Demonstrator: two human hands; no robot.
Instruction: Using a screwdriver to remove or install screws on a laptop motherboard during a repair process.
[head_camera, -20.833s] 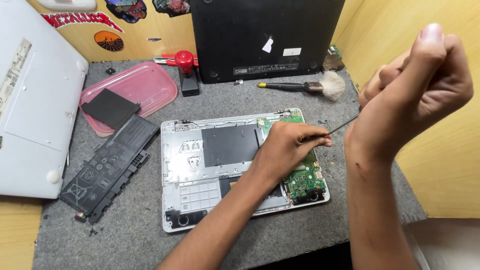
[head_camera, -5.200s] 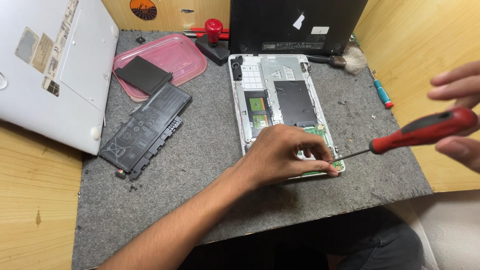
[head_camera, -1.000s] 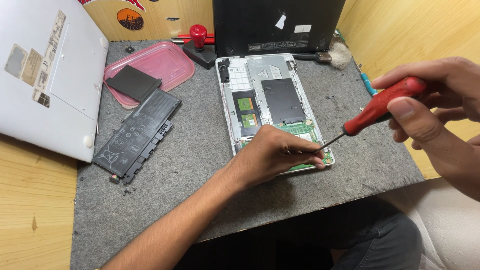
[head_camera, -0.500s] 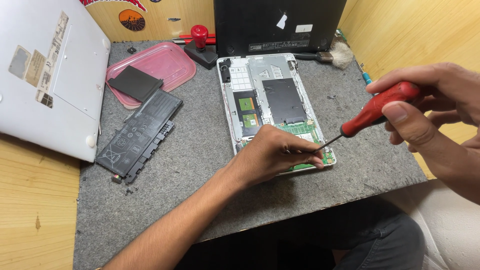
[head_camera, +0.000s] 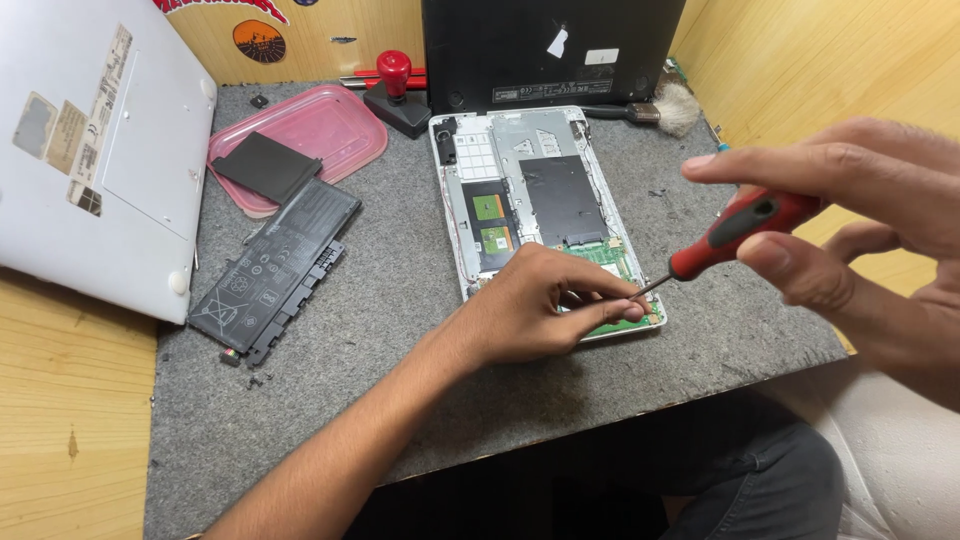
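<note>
- Opened silver laptop chassis (head_camera: 520, 150) lies on the grey felt mat (head_camera: 400, 330), near its front edge.
- Right hand (head_camera: 850, 220) — fingers closed around a red-handled screwdriver (head_camera: 735, 230), tip at the green circuit board (head_camera: 605, 255).
- Left hand (head_camera: 540, 315) rests on that board, fingertips pinched beside the tip.
- Black flat battery pack (head_camera: 275, 270) lies to the left.

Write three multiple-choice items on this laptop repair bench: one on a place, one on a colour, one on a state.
1. Where does the black battery pack lie?
A. on the grey mat, left of the open laptop chassis
B. inside the chassis
C. in the pink tray

2. What colour is the handle of the screwdriver?
A. blue
B. red and black
C. yellow

3. What is the right hand doing?
A. resting flat on the mat
B. gripping the screwdriver
C. holding a brush

Answers: 1 A, the pack rests on the mat between tray and chassis. 2 B, the grip is red with a black inlay. 3 B, its fingers close round the handle while the left hand rests on the green board.
</note>
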